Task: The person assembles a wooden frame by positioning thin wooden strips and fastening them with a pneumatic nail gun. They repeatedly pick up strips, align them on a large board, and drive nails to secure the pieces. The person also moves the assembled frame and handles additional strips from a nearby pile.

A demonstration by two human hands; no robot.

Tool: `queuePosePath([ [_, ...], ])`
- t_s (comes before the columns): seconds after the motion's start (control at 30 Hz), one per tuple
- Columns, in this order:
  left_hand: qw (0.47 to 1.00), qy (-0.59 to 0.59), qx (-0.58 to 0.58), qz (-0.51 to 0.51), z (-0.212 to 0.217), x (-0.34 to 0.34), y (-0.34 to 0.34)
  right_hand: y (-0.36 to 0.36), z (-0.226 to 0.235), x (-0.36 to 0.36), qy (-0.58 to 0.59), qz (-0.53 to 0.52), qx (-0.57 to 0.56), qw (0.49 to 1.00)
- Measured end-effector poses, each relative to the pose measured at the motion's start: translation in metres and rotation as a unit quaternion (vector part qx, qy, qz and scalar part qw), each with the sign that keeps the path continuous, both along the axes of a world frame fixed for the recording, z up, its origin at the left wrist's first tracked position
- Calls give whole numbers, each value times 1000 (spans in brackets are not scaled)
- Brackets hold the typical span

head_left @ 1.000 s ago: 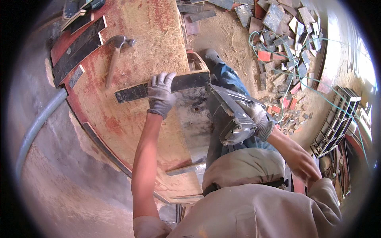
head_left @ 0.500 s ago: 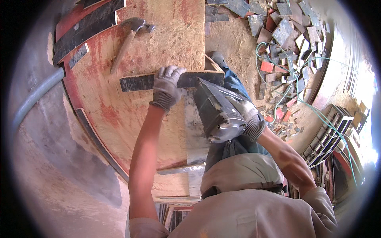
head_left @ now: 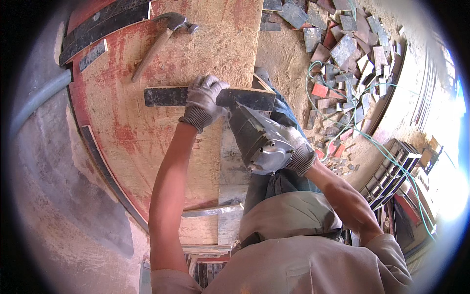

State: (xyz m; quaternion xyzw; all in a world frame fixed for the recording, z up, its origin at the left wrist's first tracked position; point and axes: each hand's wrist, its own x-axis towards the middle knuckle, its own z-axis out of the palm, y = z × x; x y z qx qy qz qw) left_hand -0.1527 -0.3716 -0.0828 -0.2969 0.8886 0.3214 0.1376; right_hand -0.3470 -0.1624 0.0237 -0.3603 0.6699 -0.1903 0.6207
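A narrow dark-faced board strip point(head_left: 166, 97) lies crosswise on a large wooden panel. My gloved left hand point(head_left: 204, 95) is closed over the strip near its middle, fingers on the far edge and thumb on the near side. In my gloved right hand point(head_left: 293, 142) is a grey metal nail gun point(head_left: 259, 139), its bolted end cap turned up toward me. The front of the nail gun points away from me and meets the strip's near edge, right of my left hand. Its tip and most of my right fingers are hidden.
A claw hammer point(head_left: 164, 39) rests on the wooden panel point(head_left: 152, 132) beyond the strip. Dark strips point(head_left: 105, 24) line its far left edge. On the floor at right lie many board offcuts point(head_left: 345, 51), a green hose point(head_left: 377, 139) and a dark metal rack point(head_left: 391, 171).
The nail gun has swung slightly left and its end cap tilts further toward me. My left hand keeps its place on the strip. The whole view has shifted a little.
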Motion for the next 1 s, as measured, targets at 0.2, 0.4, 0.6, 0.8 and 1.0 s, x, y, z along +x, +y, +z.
queuePosePath([
  [0.2, 999, 3, 32, 11, -1, 1, -2, 3, 4, -4, 1, -8, 18, 1000],
  [0.4, 997, -60, 49, -1, -2, -1, -5, 13, 9, -10, 42, -14, -17, 999],
  [0.6, 997, 63, 35, 17, -4, 3, -3, 40, -7, -9, 74, -5, -52, 996],
  [0.8, 999, 1, 19, 30, -7, 3, 0, 65, -23, -22, 48, -28, -102, 993],
  [1.0, 999, -45, 5, 28, -2, -3, -2, 106, -56, -45, 95, 72, -145, 982],
])
